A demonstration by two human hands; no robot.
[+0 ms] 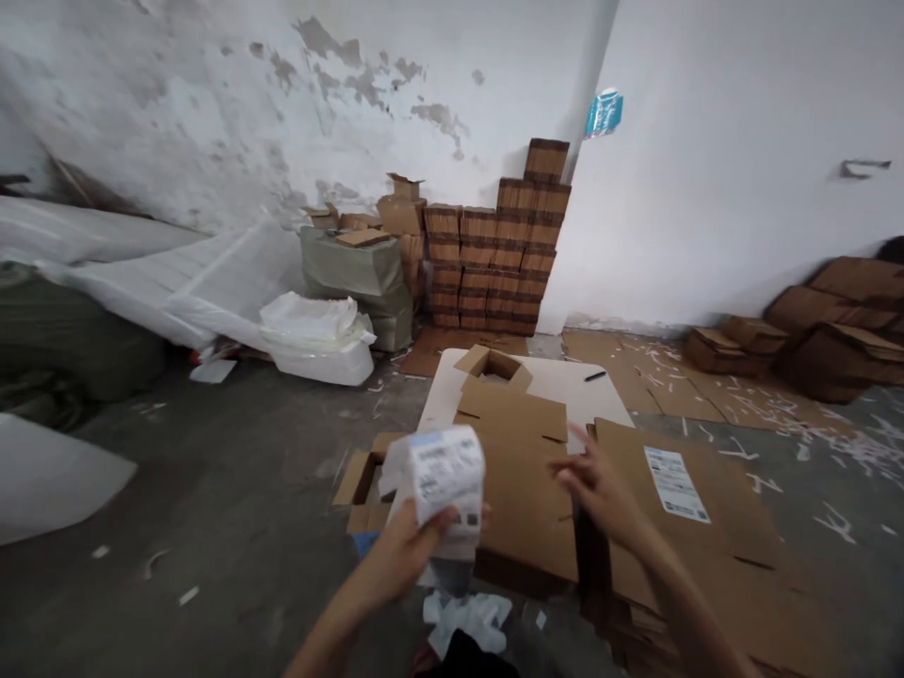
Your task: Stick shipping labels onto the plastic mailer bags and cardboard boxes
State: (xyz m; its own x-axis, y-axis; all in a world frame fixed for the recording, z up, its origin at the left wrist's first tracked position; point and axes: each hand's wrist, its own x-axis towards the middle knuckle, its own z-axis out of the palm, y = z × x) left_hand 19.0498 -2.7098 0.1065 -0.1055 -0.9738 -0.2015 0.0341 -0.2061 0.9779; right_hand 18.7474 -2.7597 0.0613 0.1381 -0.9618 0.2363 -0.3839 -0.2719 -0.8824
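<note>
A roll of printed white labels (446, 476) is gripped in my left hand (410, 551), with the thumb across its front. My right hand (589, 480) is raised over the gap between two stacks of flat cardboard, its fingers apart and nothing between them. Beneath and between my hands lies a flattened brown carton (523, 471) on the near part of a white table (579, 377). On the right-hand cardboard stack (734, 556) one white label (676, 483) lies flat.
An open small box (494, 365) and a black pen (595, 376) are on the table. Another open box (367, 480) stands at the left. Bundled cardboard (494, 254) is piled by the wall. White foam packs (317, 339) and paper scraps lie on the floor.
</note>
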